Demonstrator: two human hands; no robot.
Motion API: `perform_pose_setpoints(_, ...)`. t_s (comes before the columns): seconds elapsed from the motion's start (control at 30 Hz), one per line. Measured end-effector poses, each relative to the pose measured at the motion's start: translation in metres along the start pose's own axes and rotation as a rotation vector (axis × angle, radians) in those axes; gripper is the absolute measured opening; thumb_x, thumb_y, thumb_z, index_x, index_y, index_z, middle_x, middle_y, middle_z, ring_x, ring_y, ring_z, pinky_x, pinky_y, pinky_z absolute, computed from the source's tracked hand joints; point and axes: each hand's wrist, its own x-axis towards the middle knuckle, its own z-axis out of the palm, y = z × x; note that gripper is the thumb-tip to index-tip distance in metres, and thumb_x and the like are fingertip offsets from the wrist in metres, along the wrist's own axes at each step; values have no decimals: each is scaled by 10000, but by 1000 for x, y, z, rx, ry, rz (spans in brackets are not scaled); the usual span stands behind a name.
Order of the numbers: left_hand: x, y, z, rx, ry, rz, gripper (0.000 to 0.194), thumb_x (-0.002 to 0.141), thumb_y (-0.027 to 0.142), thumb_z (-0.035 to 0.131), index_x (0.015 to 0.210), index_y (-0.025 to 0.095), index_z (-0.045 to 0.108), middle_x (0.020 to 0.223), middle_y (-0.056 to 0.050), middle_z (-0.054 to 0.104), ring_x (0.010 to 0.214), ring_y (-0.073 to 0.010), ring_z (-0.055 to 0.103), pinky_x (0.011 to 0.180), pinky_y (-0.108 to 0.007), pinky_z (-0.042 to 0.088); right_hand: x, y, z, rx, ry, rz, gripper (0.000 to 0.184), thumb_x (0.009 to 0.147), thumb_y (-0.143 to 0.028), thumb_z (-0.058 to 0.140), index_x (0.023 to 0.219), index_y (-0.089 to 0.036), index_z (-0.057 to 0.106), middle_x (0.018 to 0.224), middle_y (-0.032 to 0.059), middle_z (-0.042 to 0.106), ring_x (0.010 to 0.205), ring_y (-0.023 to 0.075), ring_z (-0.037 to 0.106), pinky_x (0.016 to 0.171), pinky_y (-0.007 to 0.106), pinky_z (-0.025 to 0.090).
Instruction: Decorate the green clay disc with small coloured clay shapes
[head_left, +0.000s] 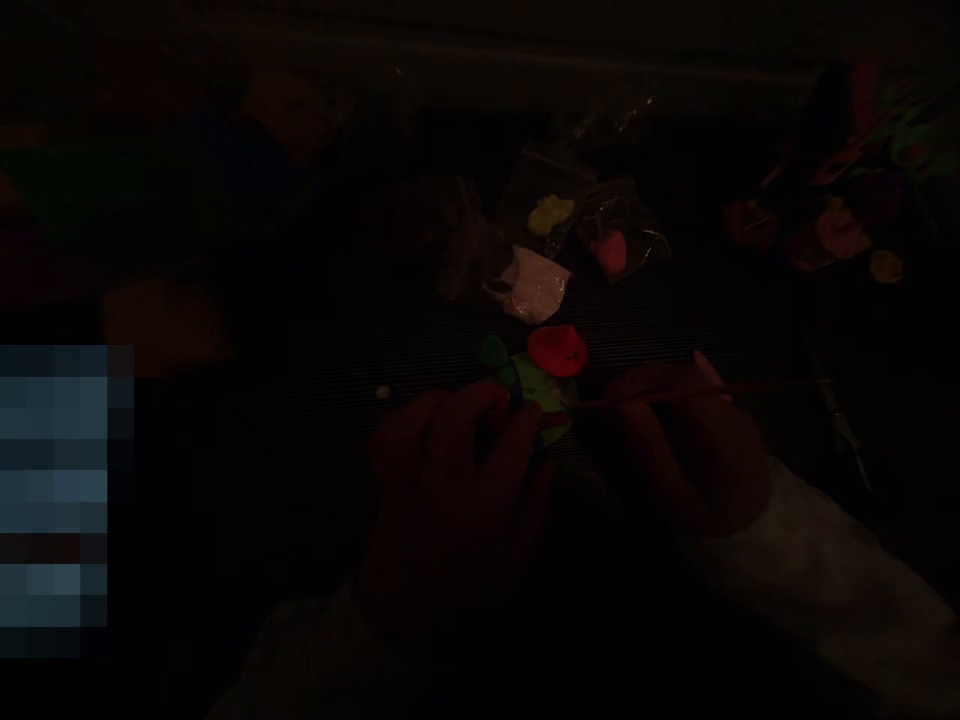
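Note:
The picture is very dark. My left hand point(450, 470) has its fingers closed on the near left side of a light green, flat, rounded clay-like piece point(551, 385). A dark green knob point(493, 352) and a dark blue strip lie at that piece's left edge. Touching its far edge is a red rounded piece point(556, 350) with a small dark cross mark. My right hand point(690, 450) pinches a thin reddish stick point(780, 386), whose left tip reaches the green piece's right side. Fingers cover part of the green piece.
Beyond the hands lie clear bags with a yellow lump point(551, 214) and a pink lump point(609, 252), and a pale packet point(536, 287). A small white bit point(383, 392) lies left. Scissors-like metal point(847, 435) lies right; dim coloured items fill the far corners.

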Motion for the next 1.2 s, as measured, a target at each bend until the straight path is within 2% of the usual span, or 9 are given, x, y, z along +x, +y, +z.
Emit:
perform_pose_setpoints(0.3, 0, 1, -1, 4, -29, -19, 319, 735, 312, 520, 1035, 214, 562, 1110, -90, 485, 1022, -284, 417, 883, -456, 308, 1, 0, -1, -26, -33, -25, 118, 793, -148, 412, 809, -207, 513, 789, 30, 611, 717, 144, 582, 678, 292, 470)
perform_pose_setpoints(0.53, 0, 2, -2, 2, -5, -13, 309, 724, 298, 539, 1019, 213, 568, 1097, -84, 494, 1004, -276, 434, 869, -444, 326, 0, -1, -1, 8, -25, -19, 108, 787, -151, 426, 814, -200, 519, 804, 30, 612, 724, 141, 582, 681, 283, 460)
perform_pose_setpoints(0.73, 0, 0, 0, -1, 2, -6, 320, 721, 299, 539, 1028, 209, 563, 1099, -85, 486, 1001, -277, 430, 872, -444, 322, -9, -5, -4, 32, 99, 222, 92, 800, -201, 434, 867, -223, 492, 798, 18, 595, 702, 143, 562, 647, 311, 432)
perform_pose_setpoints(0.87, -1, 0, -1, -19, -17, -9, 325, 730, 304, 526, 1042, 215, 551, 1114, -87, 479, 1020, -278, 422, 892, -452, 306, -9, -4, -4, -50, 80, 105, 103, 785, -187, 455, 873, -223, 493, 813, 18, 599, 715, 143, 560, 771, 347, 412)
perform_pose_setpoints(0.97, 0, 1, -2, -19, -10, -14, 319, 727, 296, 530, 1033, 210, 555, 1107, -87, 487, 1015, -276, 432, 894, -452, 311, -6, -2, -4, -38, 32, 31, 122, 778, -150, 447, 876, -212, 484, 816, 25, 602, 736, 142, 561, 736, 314, 436)
perform_pose_setpoints(1.07, 0, 2, -2, -21, -8, -28, 314, 723, 295, 534, 1028, 221, 557, 1101, -78, 494, 1010, -273, 437, 888, -450, 319, -4, -1, -4, -53, -3, 1, 117, 779, -140, 437, 857, -202, 498, 800, 31, 606, 729, 147, 563, 728, 319, 438)
perform_pose_setpoints(1.2, -1, 1, -1, -16, 4, -20, 318, 718, 293, 541, 1025, 210, 563, 1091, -86, 497, 1007, -275, 434, 886, -448, 319, -5, -2, -3, -89, -39, 16, 95, 783, -165, 438, 826, -192, 518, 799, 20, 610, 723, 145, 565, 819, 367, 390)
